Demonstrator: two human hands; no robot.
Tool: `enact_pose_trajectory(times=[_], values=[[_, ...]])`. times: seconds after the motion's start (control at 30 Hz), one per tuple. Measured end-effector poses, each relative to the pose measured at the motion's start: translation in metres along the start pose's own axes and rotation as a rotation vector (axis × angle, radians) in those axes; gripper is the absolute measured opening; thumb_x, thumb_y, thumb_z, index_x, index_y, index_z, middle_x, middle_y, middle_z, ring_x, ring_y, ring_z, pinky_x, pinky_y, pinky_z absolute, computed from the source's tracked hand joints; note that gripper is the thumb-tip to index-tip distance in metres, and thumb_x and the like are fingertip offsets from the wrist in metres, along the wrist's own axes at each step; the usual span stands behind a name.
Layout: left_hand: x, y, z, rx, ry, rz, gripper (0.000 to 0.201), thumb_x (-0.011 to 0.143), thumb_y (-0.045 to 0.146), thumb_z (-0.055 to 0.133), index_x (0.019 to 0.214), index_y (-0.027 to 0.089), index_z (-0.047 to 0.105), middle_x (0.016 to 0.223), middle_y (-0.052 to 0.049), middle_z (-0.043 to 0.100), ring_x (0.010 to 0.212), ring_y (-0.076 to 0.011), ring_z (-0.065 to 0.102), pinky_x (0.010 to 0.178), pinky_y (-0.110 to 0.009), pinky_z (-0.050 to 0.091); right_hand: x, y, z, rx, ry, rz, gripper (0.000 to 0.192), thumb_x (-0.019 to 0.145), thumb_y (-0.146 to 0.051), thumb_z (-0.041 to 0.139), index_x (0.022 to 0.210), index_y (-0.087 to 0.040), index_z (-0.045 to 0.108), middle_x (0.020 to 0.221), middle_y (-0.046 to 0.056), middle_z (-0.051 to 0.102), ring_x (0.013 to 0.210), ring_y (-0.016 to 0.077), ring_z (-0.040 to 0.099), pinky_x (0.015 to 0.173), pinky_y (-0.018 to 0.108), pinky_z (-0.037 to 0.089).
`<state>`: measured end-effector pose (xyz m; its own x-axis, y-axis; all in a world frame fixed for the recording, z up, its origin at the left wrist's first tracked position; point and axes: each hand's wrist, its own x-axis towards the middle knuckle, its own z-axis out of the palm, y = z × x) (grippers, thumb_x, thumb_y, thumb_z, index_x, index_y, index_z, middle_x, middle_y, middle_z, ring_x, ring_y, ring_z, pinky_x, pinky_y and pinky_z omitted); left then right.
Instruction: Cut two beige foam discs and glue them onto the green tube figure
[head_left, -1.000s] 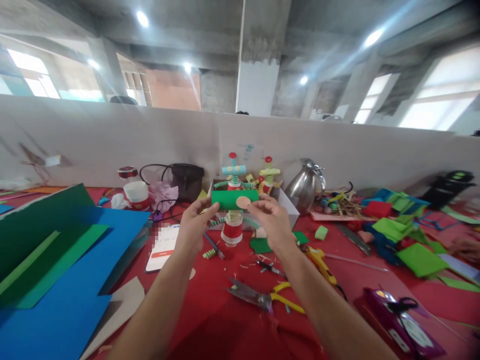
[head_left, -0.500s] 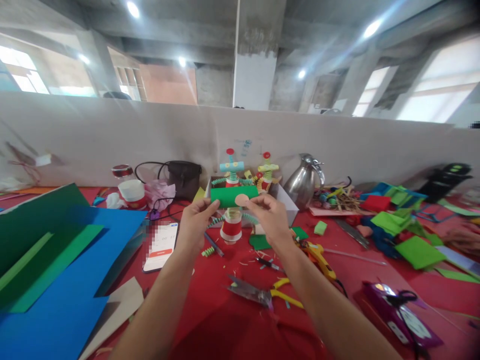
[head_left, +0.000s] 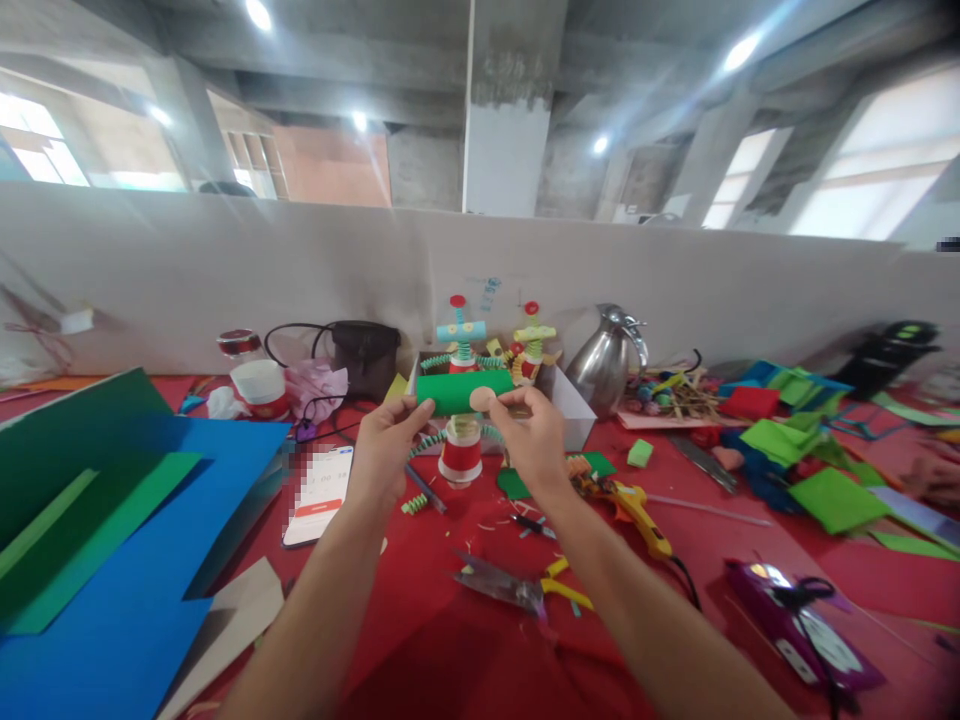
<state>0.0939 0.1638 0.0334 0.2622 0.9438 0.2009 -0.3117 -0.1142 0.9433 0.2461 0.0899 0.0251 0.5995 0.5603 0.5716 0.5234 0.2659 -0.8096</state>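
through the head camera i have the green tube point(head_left: 446, 393) at the centre of the frame, raised between the two hands, its long axis running nearly level from left to right. my left hand point(head_left: 388, 440) is clamped on the tube's left end, thumb on the front near the lower edge. my right hand point(head_left: 532, 435) has thumb and forefinger brought together on the right edge of the pale disc point(head_left: 480, 400).

the relation i judge to matter most is disc to tube: the disc overlaps the front of the tube toward its right end, just left of the right fingertips, so the right hand is the nearer one to it and the left thumb sits well apart along the tube. i can't tell whether the disc lies flat against the tube or slightly in front of it, nor whether the right fingers touch the tube's end as well.

just below the tube in the frame, a red cup point(head_left: 460, 455) stands upright, with a springy arm point(head_left: 429, 443) at its left side. behind, at upper centre, is a figure with a light blue crosspiece point(head_left: 460, 331).
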Motion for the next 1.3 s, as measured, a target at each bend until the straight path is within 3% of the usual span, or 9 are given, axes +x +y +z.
enact_pose_trajectory(times=[0.2, 0.33, 0.8, 0.93, 1.03, 1.1, 1.2, 1.3], values=[[0.000, 0.000, 0.001, 0.002, 0.009, -0.008, 0.034, 0.057, 0.041, 0.086, 0.069, 0.016, 0.068, 0.057, 0.002, 0.060, 0.053, -0.0086, 0.050, 0.053, -0.023, 0.035, 0.000, 0.005, 0.003, 0.036, 0.058, -0.097, 0.014, 0.080, -0.031, 0.065, 0.087, -0.023, 0.056, 0.086, 0.001, 0.062, 0.082, 0.0192, 0.060, 0.079, 0.034, 0.048], [0.000, 0.001, 0.003, 0.017, 0.005, -0.004, 0.036, 0.057, 0.043, 0.087, 0.070, 0.016, 0.068, 0.058, 0.002, 0.060, 0.052, -0.0089, 0.050, 0.051, -0.023, 0.033, -0.001, 0.000, 0.003, 0.005, 0.006, -0.220, 0.002, 0.083, -0.024, 0.059, 0.084, -0.024, 0.057, 0.088, 0.001, 0.062, 0.087, 0.0190, 0.059, 0.084, 0.034, 0.048], [-0.004, 0.009, 0.005, 0.018, 0.016, -0.009, 0.040, 0.054, 0.044, 0.088, 0.074, 0.016, 0.070, 0.060, 0.002, 0.061, 0.053, -0.0099, 0.052, 0.053, -0.025, 0.035, 0.002, 0.000, 0.003, 0.011, -0.071, -0.255, 0.013, 0.082, -0.022, 0.063, 0.094, -0.024, 0.066, 0.099, 0.004, 0.070, 0.098, 0.0217, 0.064, 0.092, 0.039, 0.049], [-0.008, 0.011, 0.003, 0.026, 0.018, 0.006, 0.046, 0.056, 0.040, 0.087, 0.093, 0.016, 0.072, 0.079, -0.002, 0.070, 0.058, -0.0103, 0.057, 0.054, -0.024, 0.038, 0.002, -0.001, -0.002, -0.016, -0.075, -0.330, 0.019, 0.081, -0.020, 0.066, 0.100, -0.025, 0.068, 0.101, 0.005, 0.068, 0.102, 0.0226, 0.062, 0.095, 0.041, 0.048], [-0.015, 0.015, -0.007, 0.050, 0.069, 0.060, 0.055, 0.062, 0.037, 0.084, 0.111, 0.020, 0.068, 0.107, -0.005, 0.070, 0.067, -0.0107, 0.063, 0.056, -0.023, 0.041, -0.001, 0.000, -0.007, -0.024, -0.086, -0.339, 0.025, 0.081, -0.019, 0.067, 0.105, -0.026, 0.069, 0.107, 0.006, 0.067, 0.109, 0.0242, 0.060, 0.100, 0.045, 0.047], [-0.022, 0.020, -0.020, 0.082, 0.135, 0.105, 0.056, 0.064, 0.037, 0.083, 0.115, 0.022, 0.066, 0.114, -0.006, 0.068, 0.070, -0.0105, 0.064, 0.057, -0.022, 0.043, -0.003, 0.003, -0.011, -0.028, -0.096, -0.339, 0.030, 0.081, -0.019, 0.068, 0.110, -0.026, 0.068, 0.114, 0.007, 0.067, 0.117, 0.0256, 0.057, 0.105, 0.049, 0.044], [-0.038, 0.025, -0.049, 0.132, 0.247, 0.128, 0.052, 0.064, 0.034, 0.083, 0.112, 0.022, 0.067, 0.109, -0.005, 0.068, 0.071, -0.0104, 0.064, 0.057, -0.021, 0.043, -0.007, 0.010, -0.020, -0.020, -0.129, -0.311, 0.041, 0.079, -0.019, 0.070, 0.119, -0.028, 0.065, 0.125, 0.007, 0.064, 0.126, 0.0277, 0.052, 0.105, 0.053, 0.044], [-0.061, 0.024, -0.081, 0.192, 0.356, 0.111, 0.043, 0.063, 0.032, 0.084, 0.103, 0.021, 0.071, 0.098, -0.003, 0.069, 0.073, -0.0111, 0.062, 0.058, -0.020, 0.044, -0.010, 0.018, -0.030, 0.008, -0.190, -0.258, 0.051, 0.078, -0.018, 0.070, 0.127, -0.029, 0.060, 0.132, 0.008, 0.060, 0.124, 0.0278, 0.055, 0.099, 0.050, 0.050]])
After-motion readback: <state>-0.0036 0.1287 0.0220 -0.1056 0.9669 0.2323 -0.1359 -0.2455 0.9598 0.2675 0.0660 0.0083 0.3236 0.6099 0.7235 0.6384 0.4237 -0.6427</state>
